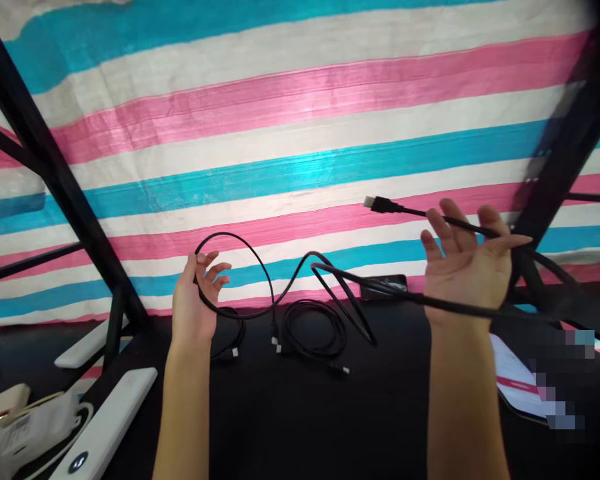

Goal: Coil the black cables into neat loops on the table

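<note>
A black USB cable [250, 317] is raised above the dark table in both my hands. My left hand [196, 307] pinches a loop of it between thumb and forefinger, the other fingers loosely curled. Palm upward, my right hand [465, 267] keeps the cable between thumb and fingers, the fingers partly spread. The USB plug [380, 204] with its metal tip sticks out to the left of those fingers. Further cable sags between the hands and passes across my right wrist. Below lies a coiled black cable [315, 353], and a smaller black cable [225, 355] rests near my left wrist.
A dark flat device [384, 287] lies at the table's back, a phone [517, 377] at right. Long white bars [110, 427] and a white device with a cord [37, 430] are at left. Black metal frame legs [63, 180] flank the striped sheet [305, 167] behind.
</note>
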A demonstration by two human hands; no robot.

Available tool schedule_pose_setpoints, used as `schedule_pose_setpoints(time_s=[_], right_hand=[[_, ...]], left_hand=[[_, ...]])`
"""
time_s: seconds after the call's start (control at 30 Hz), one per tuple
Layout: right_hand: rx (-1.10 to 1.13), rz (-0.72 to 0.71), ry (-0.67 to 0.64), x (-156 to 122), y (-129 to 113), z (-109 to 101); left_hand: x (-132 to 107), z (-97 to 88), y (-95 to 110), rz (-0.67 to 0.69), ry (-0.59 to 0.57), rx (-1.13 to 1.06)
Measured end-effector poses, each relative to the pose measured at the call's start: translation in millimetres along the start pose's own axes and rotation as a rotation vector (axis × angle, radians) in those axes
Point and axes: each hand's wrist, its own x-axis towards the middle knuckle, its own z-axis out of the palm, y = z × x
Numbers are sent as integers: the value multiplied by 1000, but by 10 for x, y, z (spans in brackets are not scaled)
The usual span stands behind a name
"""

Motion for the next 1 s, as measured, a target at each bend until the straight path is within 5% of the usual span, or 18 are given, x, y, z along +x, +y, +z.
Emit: schedule_pose_setpoints(time_s=[0.17,0.27,0.47,0.63,0.77,1.0], right_hand=[[88,113,1,-22,-76,58],[101,162,-21,-17,-73,49],[4,285,-263,-52,-159,11],[-157,436,-371,-84,-176,-34],[-315,569,-426,-75,-77,-51],[-328,517,-453,-103,-20,15]], left_hand=[[-70,126,-38,-110,43,-75],[-88,139,-66,-48,83,-120],[-35,42,-60,196,182,-112],[45,-104,34,218,231,-103],[66,-147,112,240,172,-27],[-37,-116,287,343,5,106]])
